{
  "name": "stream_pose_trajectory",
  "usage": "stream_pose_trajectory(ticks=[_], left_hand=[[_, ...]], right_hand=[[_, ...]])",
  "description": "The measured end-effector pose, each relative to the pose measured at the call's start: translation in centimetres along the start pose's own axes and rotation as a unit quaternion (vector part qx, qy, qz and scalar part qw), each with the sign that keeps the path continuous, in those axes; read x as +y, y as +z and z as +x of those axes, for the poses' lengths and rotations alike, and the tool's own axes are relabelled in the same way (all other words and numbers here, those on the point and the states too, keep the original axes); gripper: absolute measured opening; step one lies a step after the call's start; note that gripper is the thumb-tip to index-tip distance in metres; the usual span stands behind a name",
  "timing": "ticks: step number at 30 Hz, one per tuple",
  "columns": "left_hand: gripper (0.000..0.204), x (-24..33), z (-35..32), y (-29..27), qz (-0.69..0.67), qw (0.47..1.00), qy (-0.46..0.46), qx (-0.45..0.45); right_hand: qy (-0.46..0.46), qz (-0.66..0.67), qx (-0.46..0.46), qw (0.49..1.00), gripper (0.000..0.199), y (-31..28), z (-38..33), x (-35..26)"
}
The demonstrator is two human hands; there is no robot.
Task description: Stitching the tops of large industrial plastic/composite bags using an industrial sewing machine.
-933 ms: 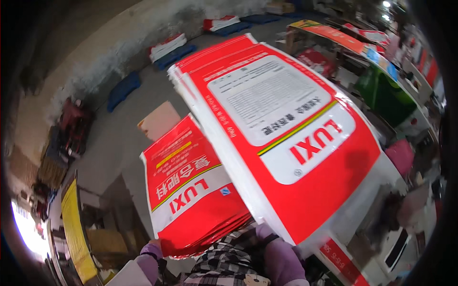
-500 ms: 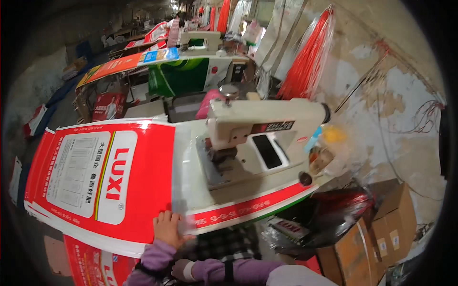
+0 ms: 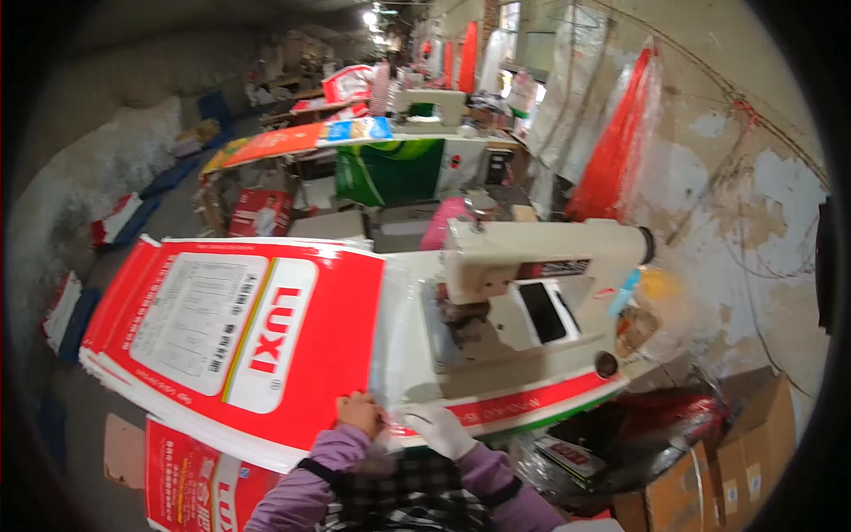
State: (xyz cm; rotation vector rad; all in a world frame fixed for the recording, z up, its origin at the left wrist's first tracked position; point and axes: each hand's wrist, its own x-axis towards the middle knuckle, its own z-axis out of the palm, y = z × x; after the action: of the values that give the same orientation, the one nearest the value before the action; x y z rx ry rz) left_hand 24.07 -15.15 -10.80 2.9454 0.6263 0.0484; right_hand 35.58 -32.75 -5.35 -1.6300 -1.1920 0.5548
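Observation:
A large red and white woven sack (image 3: 239,332) lies flat across the work table, its right end under a cream sewing machine (image 3: 532,284). My left hand (image 3: 359,412), bare, presses on the sack's near edge. My right hand (image 3: 441,428), in a white glove, rests on the same edge just right of it, fingers on the sack's clear end. Both purple sleeves come up from the lower edge. A second red sack (image 3: 191,483) hangs lower at my left.
Cardboard boxes (image 3: 745,461) stand at the lower right beside a cracked wall. Another sewing table with green and orange sacks (image 3: 390,160) stands further back. Sack piles (image 3: 115,217) lie along the floor at the left.
The view swung from the floor and a lifted sack to the sewing table. The sack now lies flat under the machine, and my two hands have come together on its near edge.

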Motion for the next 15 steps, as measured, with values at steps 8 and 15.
stream_pose_trajectory(ticks=[8, 15], left_hand=[[0.01, -2.5, -0.4, -0.8, -0.588, 0.806, -0.063, -0.009], [0.012, -1.3, -2.2, -6.0, -0.553, 0.826, -0.071, 0.075]], right_hand=[[0.205, 0.264, 0.065, 0.94, 0.038, 0.1, 0.0, 4.9], [0.078, 0.0, 0.032, 0.996, 0.039, 4.3, 5.1, 0.1]])
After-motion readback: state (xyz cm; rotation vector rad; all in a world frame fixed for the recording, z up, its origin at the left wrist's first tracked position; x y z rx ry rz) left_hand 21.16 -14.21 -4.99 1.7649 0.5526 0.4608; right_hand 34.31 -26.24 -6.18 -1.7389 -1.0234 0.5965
